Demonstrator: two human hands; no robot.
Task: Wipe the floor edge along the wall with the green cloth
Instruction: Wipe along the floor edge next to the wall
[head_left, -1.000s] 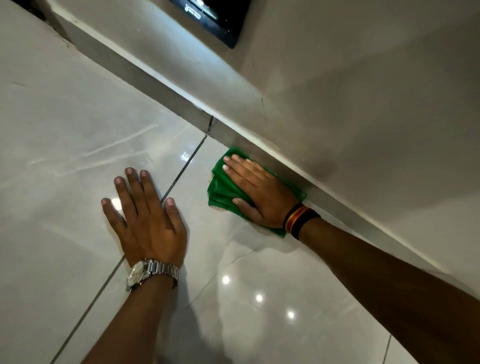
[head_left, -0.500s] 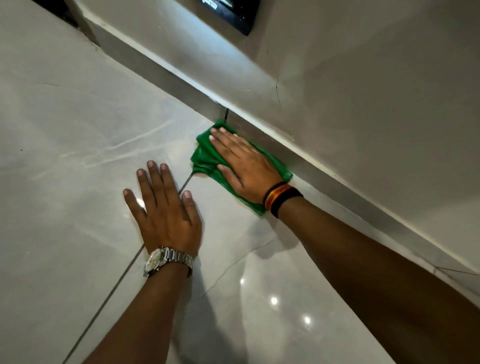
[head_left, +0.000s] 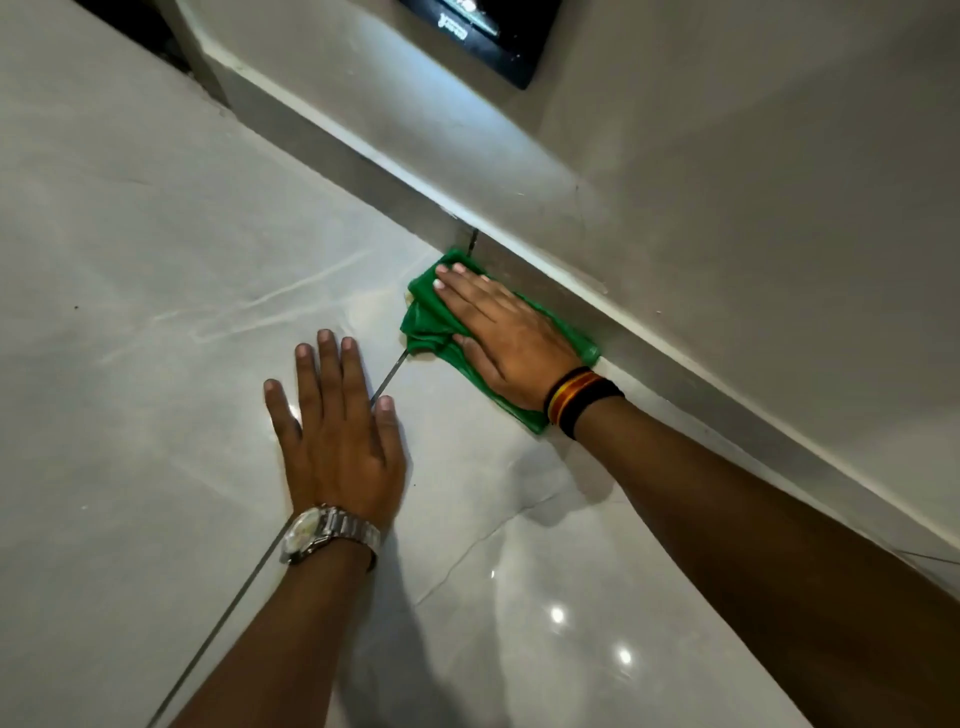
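The green cloth (head_left: 427, 322) lies folded on the glossy tiled floor, pushed against the grey skirting (head_left: 675, 364) at the foot of the wall. My right hand (head_left: 506, 338) presses flat on top of it, fingers stretched toward the far end of the wall, and hides most of the cloth. It wears a black and orange wristband. My left hand (head_left: 337, 431) rests palm down on the floor tile, fingers spread, just left of the cloth and apart from it, with a metal watch on the wrist.
A dark grout line (head_left: 387, 379) runs under my left hand to the skirting joint beside the cloth. A black panel (head_left: 498, 36) hangs on the wall above. A dark gap (head_left: 140, 31) opens at the far left end of the wall.
My right hand has slid the cloth along the skirting toward the far end, onto the grout line. The left hand stays planted on the floor.
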